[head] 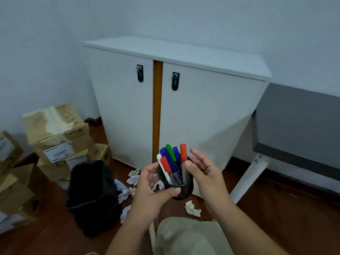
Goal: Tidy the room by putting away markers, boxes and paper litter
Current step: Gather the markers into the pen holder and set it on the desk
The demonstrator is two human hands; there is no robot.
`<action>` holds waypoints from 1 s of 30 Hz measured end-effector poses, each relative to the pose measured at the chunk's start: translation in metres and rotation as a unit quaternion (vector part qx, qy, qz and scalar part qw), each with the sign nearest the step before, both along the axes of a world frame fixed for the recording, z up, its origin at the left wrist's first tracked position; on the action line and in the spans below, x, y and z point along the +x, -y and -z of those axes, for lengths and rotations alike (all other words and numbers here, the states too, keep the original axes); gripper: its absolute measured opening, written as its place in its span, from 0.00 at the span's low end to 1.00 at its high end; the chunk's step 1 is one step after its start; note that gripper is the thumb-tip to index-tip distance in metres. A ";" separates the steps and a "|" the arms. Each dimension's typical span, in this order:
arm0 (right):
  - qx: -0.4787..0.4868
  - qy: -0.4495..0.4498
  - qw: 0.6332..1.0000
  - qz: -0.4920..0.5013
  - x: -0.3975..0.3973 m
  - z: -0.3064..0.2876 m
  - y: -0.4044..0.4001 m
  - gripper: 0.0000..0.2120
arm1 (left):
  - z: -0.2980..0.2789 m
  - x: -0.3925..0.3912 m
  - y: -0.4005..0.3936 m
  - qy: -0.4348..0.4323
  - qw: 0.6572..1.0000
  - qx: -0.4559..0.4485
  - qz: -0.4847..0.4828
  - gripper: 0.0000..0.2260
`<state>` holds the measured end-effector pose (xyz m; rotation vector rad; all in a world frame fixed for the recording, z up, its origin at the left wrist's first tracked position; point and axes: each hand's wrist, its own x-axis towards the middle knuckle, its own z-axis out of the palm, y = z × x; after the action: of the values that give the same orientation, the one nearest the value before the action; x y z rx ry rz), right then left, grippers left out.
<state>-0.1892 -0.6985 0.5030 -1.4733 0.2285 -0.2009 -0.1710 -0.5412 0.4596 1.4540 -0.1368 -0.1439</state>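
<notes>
Head view, looking down and forward: a black cup (177, 188) full of markers (172, 161) is held in front of the person, just below the middle of the frame; the left hand (152, 188) grips it from the left, thumb laid across the near rim and fingers wrapped behind the wall; the right hand (204, 173) sits at the cup's right side with its thumb against the rim and one marker barrel, the other fingers spread loosely, so whether it truly grasps the cup cannot be told. The markers stand upright and slightly fanned, caps up; two red caps, two or three blue, one green and one white body show above the rim.

Behind the cup stands a white cabinet (202, 116) with two shut doors, an orange strip between them, and a black lock on each door; a grey desk (298, 126) with a white leg adjoins it on the right. On the wooden floor (285, 208) to the left sits a black bin (92, 197), its liner rumpled and open; crumpled paper (192, 208) lies scattered between the bin and the cabinet, several wads near the bin's right edge and one pale wad below the cup. Cardboard boxes (57, 129) are stacked against the wall at far left, some bearing white labels, well apart from the hands. A knee in light trousers (182, 238) fills the bottom centre.
</notes>
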 end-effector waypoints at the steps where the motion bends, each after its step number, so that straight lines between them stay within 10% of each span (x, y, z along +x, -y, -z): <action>1: -0.003 0.022 1.000 0.012 -0.010 -0.017 0.019 0.17 | -0.018 0.002 0.020 0.020 1.000 0.000 0.017 0.32; 10: -0.092 0.114 0.984 0.105 -0.070 -0.118 0.152 0.33 | -0.145 0.006 0.175 0.126 0.974 -0.020 0.187 0.32; 19: -0.260 -0.018 0.957 0.128 -0.090 -0.099 0.269 0.47 | -0.130 0.023 0.298 0.124 0.944 0.063 0.298 0.33; 30: -0.381 -0.080 0.908 0.157 -0.004 -0.093 0.376 0.37 | -0.121 0.089 0.405 0.166 0.947 0.213 0.171 0.24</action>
<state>-0.1937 -1.0749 0.5961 -2.2325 0.5669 -0.4665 -0.0824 -0.9463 0.5807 1.8706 -0.6706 -0.2191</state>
